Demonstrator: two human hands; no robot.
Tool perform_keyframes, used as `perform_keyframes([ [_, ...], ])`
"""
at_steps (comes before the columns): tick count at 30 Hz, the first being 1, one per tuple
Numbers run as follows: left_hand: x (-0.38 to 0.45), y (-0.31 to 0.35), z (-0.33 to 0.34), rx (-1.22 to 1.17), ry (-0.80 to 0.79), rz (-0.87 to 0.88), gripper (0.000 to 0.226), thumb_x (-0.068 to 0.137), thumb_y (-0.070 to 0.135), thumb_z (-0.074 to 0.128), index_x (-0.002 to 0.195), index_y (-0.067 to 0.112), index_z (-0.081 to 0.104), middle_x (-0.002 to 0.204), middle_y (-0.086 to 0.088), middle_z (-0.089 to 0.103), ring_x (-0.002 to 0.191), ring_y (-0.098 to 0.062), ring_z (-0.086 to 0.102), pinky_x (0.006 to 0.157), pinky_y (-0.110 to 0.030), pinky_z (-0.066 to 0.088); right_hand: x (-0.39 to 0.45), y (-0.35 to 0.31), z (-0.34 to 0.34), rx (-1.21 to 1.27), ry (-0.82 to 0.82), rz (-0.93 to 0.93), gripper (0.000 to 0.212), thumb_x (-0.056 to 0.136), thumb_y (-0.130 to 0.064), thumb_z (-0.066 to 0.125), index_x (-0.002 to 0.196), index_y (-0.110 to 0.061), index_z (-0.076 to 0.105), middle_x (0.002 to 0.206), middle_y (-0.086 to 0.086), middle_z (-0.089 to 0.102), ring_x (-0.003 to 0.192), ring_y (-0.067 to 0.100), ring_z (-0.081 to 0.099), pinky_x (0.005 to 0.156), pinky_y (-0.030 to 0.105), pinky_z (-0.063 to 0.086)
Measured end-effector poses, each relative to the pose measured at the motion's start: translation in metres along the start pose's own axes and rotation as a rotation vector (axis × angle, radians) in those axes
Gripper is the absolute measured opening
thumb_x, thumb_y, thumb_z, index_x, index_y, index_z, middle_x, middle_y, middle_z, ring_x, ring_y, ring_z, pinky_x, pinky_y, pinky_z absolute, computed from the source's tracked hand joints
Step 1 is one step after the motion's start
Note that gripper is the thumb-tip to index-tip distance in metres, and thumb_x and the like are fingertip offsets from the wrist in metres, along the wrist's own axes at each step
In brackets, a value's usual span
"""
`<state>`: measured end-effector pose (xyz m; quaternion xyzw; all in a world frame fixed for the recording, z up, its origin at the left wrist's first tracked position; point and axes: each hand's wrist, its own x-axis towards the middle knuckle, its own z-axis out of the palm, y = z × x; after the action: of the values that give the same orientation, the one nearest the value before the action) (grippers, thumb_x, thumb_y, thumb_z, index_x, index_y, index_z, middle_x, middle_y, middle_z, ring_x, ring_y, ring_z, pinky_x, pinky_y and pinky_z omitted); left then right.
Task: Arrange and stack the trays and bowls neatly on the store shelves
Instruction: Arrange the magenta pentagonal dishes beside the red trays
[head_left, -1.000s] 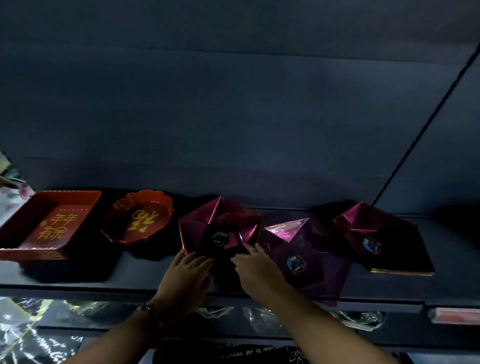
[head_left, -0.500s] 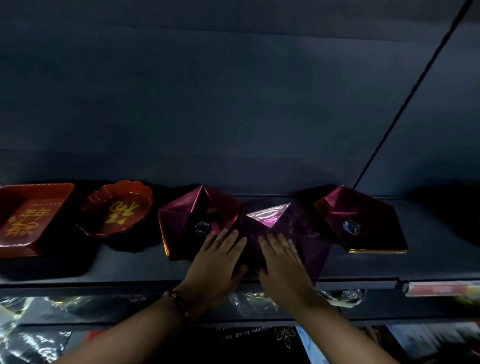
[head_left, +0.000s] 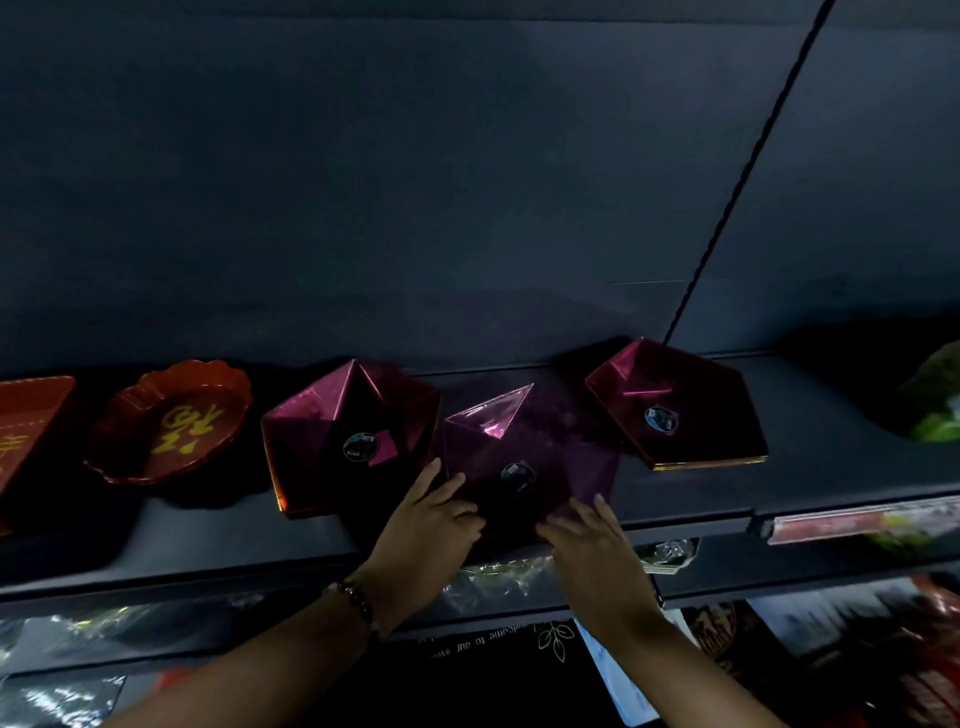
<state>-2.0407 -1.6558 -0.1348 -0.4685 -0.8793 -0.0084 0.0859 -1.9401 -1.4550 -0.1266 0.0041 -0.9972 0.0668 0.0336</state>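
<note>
Fingers of both hands rest spread on the front edge of the middle purple tray (head_left: 524, 462), which sits on the dark shelf (head_left: 675, 499) between two matching faceted trays. The left hand (head_left: 423, 530) touches its near left corner; the right hand (head_left: 592, 545) touches its near right corner. Half a second ago both hands lay flat and close together over this tray; now they have drawn back and apart to its corners, uncovering its round label. The left purple tray (head_left: 343, 441) sits just beside it, the right purple tray (head_left: 680, 410) slightly apart. Farther left stand a red scalloped bowl (head_left: 171, 421) and a red square tray (head_left: 31, 421), cut off by the frame edge. Whether the fingers grip the rim or only press on it is hard to tell in the dim light.
</note>
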Motion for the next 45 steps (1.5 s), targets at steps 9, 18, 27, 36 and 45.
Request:
perform_keyframes([
  [9, -0.004, 0.012, -0.033, -0.312, 0.322, -0.055, 0.020, 0.091, 0.024, 0.054, 0.098, 0.021, 0.072, 0.100, 0.009, 0.070, 0.114, -0.012, 0.058, 0.101, -0.034, 0.042, -0.017, -0.001, -0.020, 0.164, 0.257, 0.031, 0.033, 0.077, -0.019, 0.041, 0.088, -0.021, 0.072, 0.081, -0.011, 0.071, 0.095, 0.024, 0.068, 0.096, 0.045, 0.046],
  [18, -0.015, -0.004, -0.076, -0.316, 0.461, -0.147, 0.013, 0.089, 0.019, 0.063, 0.098, 0.015, 0.070, 0.102, 0.004, 0.066, 0.119, -0.018, 0.052, 0.101, -0.031, 0.040, -0.001, -0.021, -0.048, 0.357, 0.415, -0.014, 0.031, 0.088, -0.031, 0.042, 0.103, -0.023, 0.068, 0.094, -0.013, 0.070, 0.116, 0.015, 0.051, 0.107, 0.040, 0.033],
  [27, -0.033, -0.048, -0.089, -0.256, 0.507, -0.250, 0.012, 0.087, 0.021, 0.062, 0.092, 0.013, 0.070, 0.098, 0.002, 0.066, 0.110, -0.020, 0.056, 0.099, -0.029, 0.040, 0.054, -0.053, -0.071, 0.323, 0.364, -0.148, 0.021, 0.084, -0.016, 0.058, 0.100, -0.028, 0.067, 0.092, -0.013, 0.069, 0.116, 0.016, 0.054, 0.110, 0.043, 0.025],
  [36, -0.070, -0.095, -0.069, -0.158, 0.481, -0.379, 0.024, 0.089, 0.027, 0.053, 0.089, 0.011, 0.071, 0.093, -0.001, 0.067, 0.098, -0.026, 0.059, 0.088, -0.036, 0.046, 0.102, -0.106, -0.058, 0.202, 0.210, -0.263, 0.020, 0.083, -0.023, 0.056, 0.097, -0.027, 0.070, 0.093, -0.007, 0.072, 0.110, 0.018, 0.059, 0.111, 0.048, 0.028],
  [45, -0.101, -0.114, -0.047, -0.164, 0.366, -0.440, 0.018, 0.087, 0.024, 0.056, 0.091, 0.015, 0.072, 0.093, 0.000, 0.067, 0.096, -0.024, 0.060, 0.079, -0.036, 0.050, 0.120, -0.133, -0.023, 0.256, 0.074, -0.320, 0.024, 0.096, -0.020, 0.049, 0.111, -0.023, 0.067, 0.112, -0.004, 0.069, 0.133, 0.018, 0.039, 0.116, 0.038, 0.001],
])
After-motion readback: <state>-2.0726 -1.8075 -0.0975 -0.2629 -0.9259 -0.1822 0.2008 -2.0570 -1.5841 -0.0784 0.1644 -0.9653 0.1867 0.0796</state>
